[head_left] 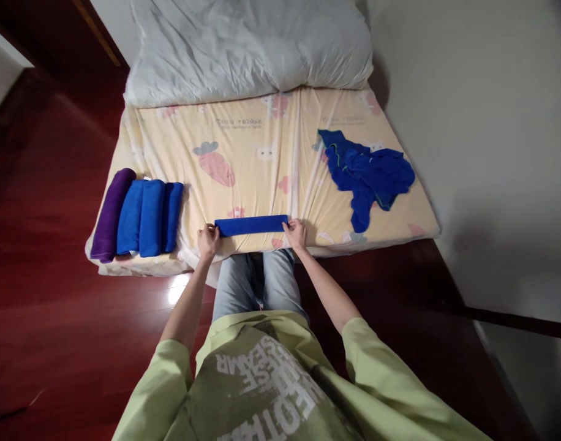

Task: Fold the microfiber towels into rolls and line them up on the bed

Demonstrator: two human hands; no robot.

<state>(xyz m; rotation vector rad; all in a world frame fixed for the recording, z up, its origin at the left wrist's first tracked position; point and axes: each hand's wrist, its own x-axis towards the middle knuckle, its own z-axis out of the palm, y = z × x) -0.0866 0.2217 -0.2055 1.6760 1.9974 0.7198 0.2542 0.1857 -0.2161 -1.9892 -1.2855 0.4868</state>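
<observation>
A blue towel (252, 226), folded into a long narrow strip, lies across the front part of the bed before me. My left hand (208, 239) pinches its left end, and my right hand (296, 233) pinches its right end. To the left of my left hand, several rolled or folded towels lie side by side: a purple towel (113, 214) at the outside and blue towels (152, 217) beside it. Off to the right, a crumpled blue cloth (370, 171) with green edging is spread loosely on the sheet.
The bed (257, 165) has a yellow printed sheet with carrots and rabbits. A bulky white quilt (248, 49) is heaped along its far side. A pale wall (482, 153) stands at the right, and dark red flooring (46, 294) shows at the left.
</observation>
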